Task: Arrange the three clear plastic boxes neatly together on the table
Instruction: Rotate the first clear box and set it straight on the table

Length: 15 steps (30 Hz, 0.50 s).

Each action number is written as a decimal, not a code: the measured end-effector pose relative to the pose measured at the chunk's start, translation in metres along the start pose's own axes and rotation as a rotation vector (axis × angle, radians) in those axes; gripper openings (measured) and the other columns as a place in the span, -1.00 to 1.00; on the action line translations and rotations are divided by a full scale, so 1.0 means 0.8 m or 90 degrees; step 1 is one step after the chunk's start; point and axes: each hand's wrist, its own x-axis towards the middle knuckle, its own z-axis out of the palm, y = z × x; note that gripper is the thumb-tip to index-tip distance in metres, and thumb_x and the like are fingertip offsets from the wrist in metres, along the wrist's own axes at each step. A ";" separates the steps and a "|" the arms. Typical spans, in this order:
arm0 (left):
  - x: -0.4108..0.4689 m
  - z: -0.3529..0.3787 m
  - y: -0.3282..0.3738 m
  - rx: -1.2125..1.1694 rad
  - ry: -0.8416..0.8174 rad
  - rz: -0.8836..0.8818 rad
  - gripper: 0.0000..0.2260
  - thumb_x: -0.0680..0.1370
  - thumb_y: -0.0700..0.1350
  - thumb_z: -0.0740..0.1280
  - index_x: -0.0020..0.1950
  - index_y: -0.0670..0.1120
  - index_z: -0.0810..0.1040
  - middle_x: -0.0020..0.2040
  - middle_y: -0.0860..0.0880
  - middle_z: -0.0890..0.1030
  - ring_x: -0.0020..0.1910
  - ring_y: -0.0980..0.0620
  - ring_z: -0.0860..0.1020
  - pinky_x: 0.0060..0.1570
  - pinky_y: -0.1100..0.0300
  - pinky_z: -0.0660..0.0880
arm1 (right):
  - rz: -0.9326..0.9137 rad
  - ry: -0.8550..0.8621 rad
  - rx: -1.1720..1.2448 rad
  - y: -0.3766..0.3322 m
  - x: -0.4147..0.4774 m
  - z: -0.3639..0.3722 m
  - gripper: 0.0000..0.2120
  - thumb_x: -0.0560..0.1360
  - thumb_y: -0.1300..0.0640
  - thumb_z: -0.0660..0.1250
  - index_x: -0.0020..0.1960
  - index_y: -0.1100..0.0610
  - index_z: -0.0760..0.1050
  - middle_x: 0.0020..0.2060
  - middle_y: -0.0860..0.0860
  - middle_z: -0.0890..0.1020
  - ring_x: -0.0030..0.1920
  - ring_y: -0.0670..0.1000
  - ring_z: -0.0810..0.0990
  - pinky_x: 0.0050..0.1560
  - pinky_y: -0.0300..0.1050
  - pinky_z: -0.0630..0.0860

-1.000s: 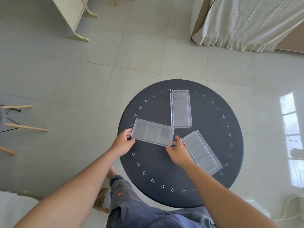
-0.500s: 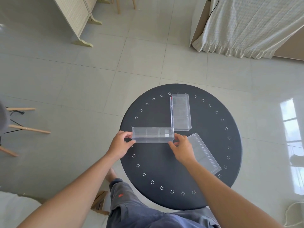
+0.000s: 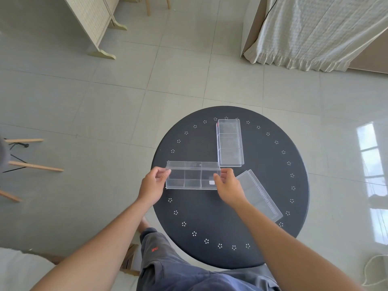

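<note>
Three clear plastic boxes with inner dividers are over the round black table (image 3: pixel 210 223). I hold one box (image 3: pixel 192 175) lifted above the table's left side, tipped so its open compartments face me. My left hand (image 3: pixel 153 183) pinches its left end and my right hand (image 3: pixel 227 185) pinches its right end. A second box (image 3: pixel 230 142) lies flat at the far middle, long side pointing away from me. The third box (image 3: pixel 259 194) lies at an angle on the right, partly hidden by my right wrist.
The table stands on a pale tiled floor. A folding screen (image 3: pixel 92 19) is at the far left, a cloth-draped piece of furniture (image 3: pixel 315 32) at the far right, wooden chair legs (image 3: pixel 31 165) at the left. My knee in blue trousers (image 3: pixel 168 265) is under the near edge.
The held box has been lifted off the table and rotated from lying flat to tipped toward me. Both hands rose with it. The other two boxes did not move.
</note>
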 end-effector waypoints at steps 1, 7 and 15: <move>0.002 0.000 0.002 0.006 0.008 -0.004 -0.75 0.70 0.16 0.36 0.18 0.01 0.65 0.14 0.05 0.74 0.14 0.01 0.69 -0.01 0.24 0.48 | 0.000 -0.008 -0.003 0.000 0.002 0.000 -0.59 0.70 -0.13 0.26 0.45 0.05 0.41 0.32 -0.04 0.60 0.26 0.05 0.61 0.29 0.12 0.59; 0.017 0.006 0.006 0.033 -0.014 -0.024 -0.65 0.75 0.10 0.29 0.41 -0.07 0.62 0.30 -0.06 0.72 0.13 0.00 0.63 0.11 0.14 0.46 | -0.013 -0.068 -0.051 -0.011 0.013 0.002 -0.40 0.66 -0.21 0.23 0.63 0.02 0.35 0.49 0.00 0.52 0.42 0.09 0.57 0.44 0.14 0.50; 0.025 0.009 0.012 0.034 -0.028 -0.051 -0.68 0.73 -0.06 0.28 0.46 -0.03 0.61 0.31 -0.04 0.73 0.13 0.00 0.65 -0.10 0.35 0.45 | 0.008 -0.130 -0.073 0.000 0.048 0.006 -0.29 0.50 -0.32 0.19 0.61 -0.11 0.35 0.48 -0.05 0.58 0.48 0.10 0.54 0.45 0.18 0.50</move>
